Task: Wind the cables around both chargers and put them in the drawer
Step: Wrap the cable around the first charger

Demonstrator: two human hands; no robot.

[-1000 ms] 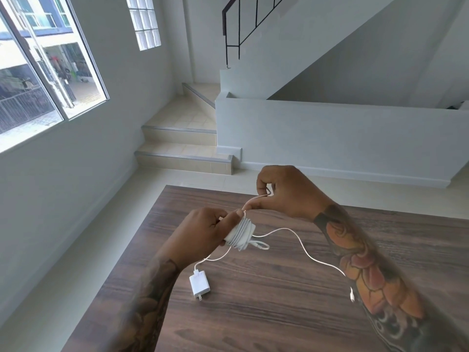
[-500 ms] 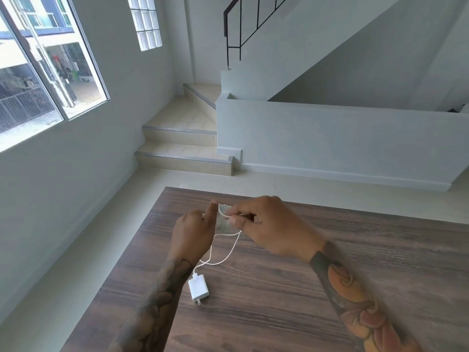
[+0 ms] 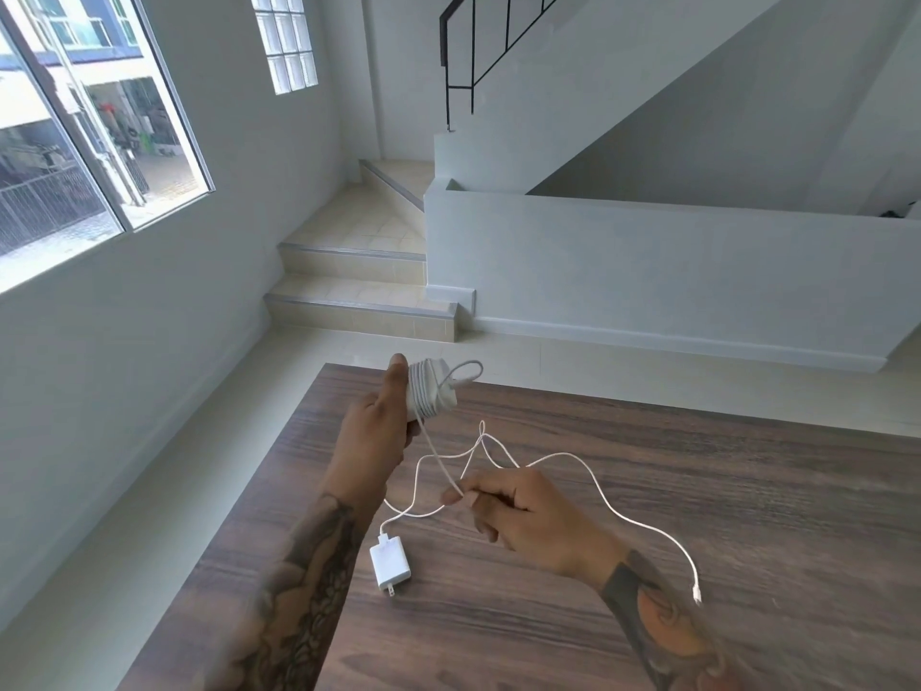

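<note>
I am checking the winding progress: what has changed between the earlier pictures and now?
The hands have separated: the left hand lifted the wrapped charger up and away, and the right hand drew back toward the person, pinching the loose cable. The second charger stayed flat on the table.
</note>
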